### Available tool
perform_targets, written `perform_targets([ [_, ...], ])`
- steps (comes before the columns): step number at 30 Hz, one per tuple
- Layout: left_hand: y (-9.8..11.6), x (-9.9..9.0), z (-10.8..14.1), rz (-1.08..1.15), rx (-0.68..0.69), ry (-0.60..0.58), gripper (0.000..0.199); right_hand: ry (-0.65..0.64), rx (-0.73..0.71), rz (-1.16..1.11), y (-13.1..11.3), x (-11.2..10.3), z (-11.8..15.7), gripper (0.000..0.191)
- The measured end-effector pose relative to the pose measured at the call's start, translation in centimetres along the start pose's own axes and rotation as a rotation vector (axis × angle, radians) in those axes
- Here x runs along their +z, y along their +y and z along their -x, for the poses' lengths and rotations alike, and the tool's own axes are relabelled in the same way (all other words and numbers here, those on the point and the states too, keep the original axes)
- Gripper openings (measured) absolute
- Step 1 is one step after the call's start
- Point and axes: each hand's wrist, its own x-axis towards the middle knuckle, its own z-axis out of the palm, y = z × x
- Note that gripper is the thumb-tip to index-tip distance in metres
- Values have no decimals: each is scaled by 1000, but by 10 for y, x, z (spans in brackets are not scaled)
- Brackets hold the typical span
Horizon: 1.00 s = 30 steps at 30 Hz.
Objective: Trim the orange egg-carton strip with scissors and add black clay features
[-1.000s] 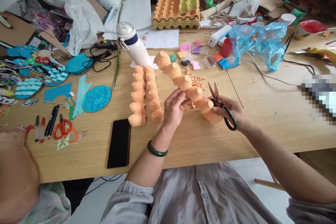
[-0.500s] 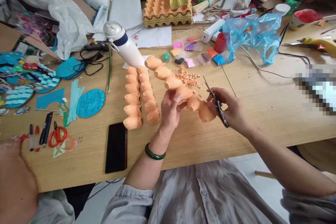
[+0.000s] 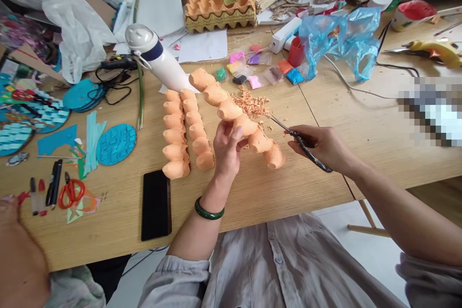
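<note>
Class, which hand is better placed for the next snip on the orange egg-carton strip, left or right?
Probably the right hand: it holds the scissors, blades beside the orange egg-carton strip, while the left hand grips the strip.

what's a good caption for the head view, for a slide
Head view: left hand grips an orange egg-carton strip, right hand holds scissors, trimmings on a wooden table

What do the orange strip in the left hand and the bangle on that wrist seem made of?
The orange egg-carton strip looks like matte moulded paper pulp, shedding fibrous crumbs where cut. The bangle is glossy green, perhaps stone or glass.
</note>
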Motion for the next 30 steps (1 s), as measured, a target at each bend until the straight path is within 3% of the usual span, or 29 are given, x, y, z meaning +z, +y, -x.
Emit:
perform_targets([
  [4, -1, -1, 0, -29, -21, 70, 36, -102, 84, -168, -6, -1, 4, 50],
  [8, -1, -4, -4, -31, 4, 55, 31, -242, 173, -274, -13, -2, 9, 56],
  [18, 1, -2, -7, -61, 51, 51, 26, -209, 84, -131, -13, 11, 16, 44],
  [24, 4, 1, -4, -73, 32, 31, 32, -235, 172, -133, -14, 13, 15, 36],
  [30, 6, 2, 0, -79, 41, -4, 37, -321, 165, -98, -27, 7, 15, 38],
])
